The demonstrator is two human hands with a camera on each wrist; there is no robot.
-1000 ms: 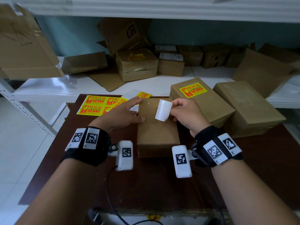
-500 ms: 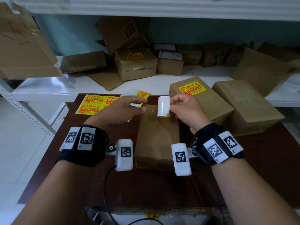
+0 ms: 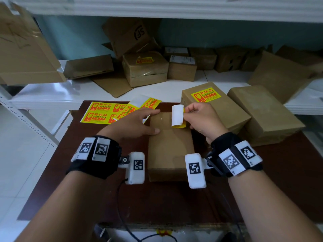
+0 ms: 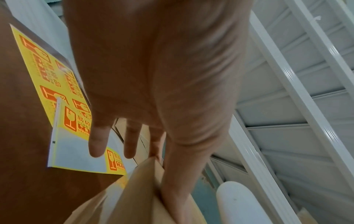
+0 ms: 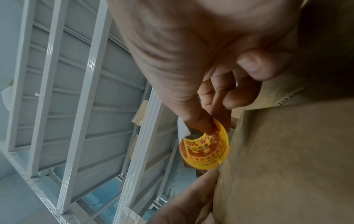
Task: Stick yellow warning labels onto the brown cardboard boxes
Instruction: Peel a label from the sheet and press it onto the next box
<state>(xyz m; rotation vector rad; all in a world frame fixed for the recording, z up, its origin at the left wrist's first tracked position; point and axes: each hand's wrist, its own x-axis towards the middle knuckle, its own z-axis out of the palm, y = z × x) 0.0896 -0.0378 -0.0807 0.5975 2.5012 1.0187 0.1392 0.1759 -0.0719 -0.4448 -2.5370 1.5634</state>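
While my left hand (image 3: 134,124) lies flat, fingers straight, on the plain cardboard box (image 3: 170,151) mid-table, my right hand (image 3: 203,121) pinches a curled yellow label (image 3: 178,117) over its far end. Sticker sheets (image 3: 104,112) crowd the left; a labelled box (image 3: 215,109) stands right. Only the right wrist view shows the label's print.

Right hand (image 5: 201,63) fills the top of the right wrist view, thumb and index fingertips (image 5: 199,121) pinching a curled yellow warning label (image 5: 205,150) with orange-red print. A white corner of backing or underside shows at the label's left edge. Other fingers curled in. Label sits right at the edge of a brown cardboard box (image 5: 287,159) that takes up the right side. Another hand's finger (image 5: 184,201) enters from the bottom, against the box edge. White metal shelving (image 5: 80,91) behind, left.
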